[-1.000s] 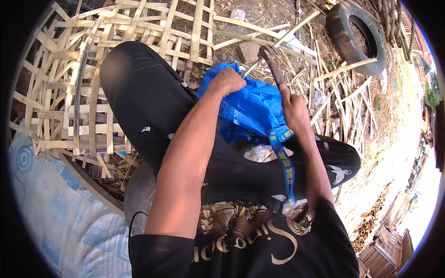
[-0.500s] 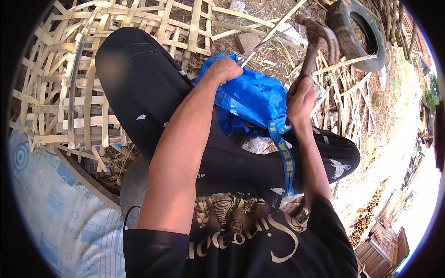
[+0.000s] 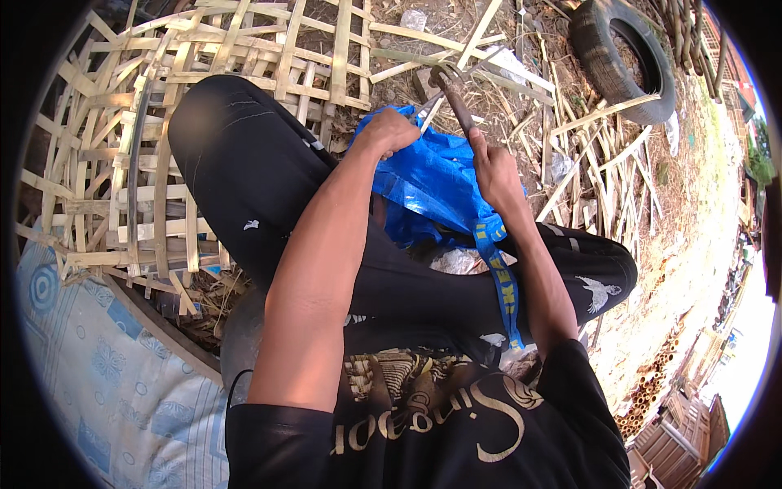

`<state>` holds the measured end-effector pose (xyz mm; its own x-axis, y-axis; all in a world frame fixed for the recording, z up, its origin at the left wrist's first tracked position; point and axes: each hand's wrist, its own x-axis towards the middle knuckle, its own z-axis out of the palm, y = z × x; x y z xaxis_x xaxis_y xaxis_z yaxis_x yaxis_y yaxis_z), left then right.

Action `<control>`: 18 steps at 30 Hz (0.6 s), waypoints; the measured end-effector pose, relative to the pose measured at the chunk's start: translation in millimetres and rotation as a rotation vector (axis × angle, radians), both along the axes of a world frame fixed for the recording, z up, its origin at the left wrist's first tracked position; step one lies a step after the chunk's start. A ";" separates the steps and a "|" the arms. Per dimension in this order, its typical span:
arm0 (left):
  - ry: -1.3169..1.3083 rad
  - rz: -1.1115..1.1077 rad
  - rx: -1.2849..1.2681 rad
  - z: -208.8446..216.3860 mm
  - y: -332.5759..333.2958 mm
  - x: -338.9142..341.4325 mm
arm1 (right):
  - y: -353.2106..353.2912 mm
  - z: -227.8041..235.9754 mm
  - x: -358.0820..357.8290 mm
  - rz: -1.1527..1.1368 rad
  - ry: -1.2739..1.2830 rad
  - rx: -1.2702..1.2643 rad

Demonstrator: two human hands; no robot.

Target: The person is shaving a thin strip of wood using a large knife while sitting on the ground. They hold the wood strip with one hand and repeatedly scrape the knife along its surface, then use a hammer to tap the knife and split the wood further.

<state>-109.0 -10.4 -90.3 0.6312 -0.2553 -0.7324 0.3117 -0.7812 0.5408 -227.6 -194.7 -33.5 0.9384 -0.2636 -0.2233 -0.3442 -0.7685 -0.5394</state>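
My right hand (image 3: 498,175) is closed around the handle of a hammer (image 3: 459,107). The hammer's head is down against or just above a thin grey knife blade (image 3: 430,101); contact cannot be made out. My left hand (image 3: 389,133) is in a fist at the near end of that blade, its handle hidden by the fingers. A pale bamboo strip (image 3: 481,34) slants away to the upper right, in line with the blade. Under both hands a crumpled blue plastic bag (image 3: 436,175) lies across my lap, its blue strap (image 3: 503,285) hanging toward me.
A woven bamboo lattice (image 3: 155,122) spreads at the left, with a pale blue patterned mat (image 3: 90,359) below it. Loose bamboo strips (image 3: 627,159) litter the ground to the right. An old tyre (image 3: 623,61) lies at the far right, and a brick (image 3: 423,84) sits behind the blade.
My right hand has swung the hammer down and to the left, from raised on the right to the blade. My left hand has stayed nearly in place.
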 end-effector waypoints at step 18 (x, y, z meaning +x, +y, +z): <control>-0.073 -0.017 0.014 -10.9 9.9 -2.3 | 8.0 18.5 -8.0 -0.119 0.139 0.066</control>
<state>-111.2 -0.5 -101.1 0.6789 -0.2566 -0.6880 0.2584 -0.7935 0.5510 -235.6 -186.7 -15.0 0.8607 -0.3512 -0.3686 -0.5048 -0.6828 -0.5282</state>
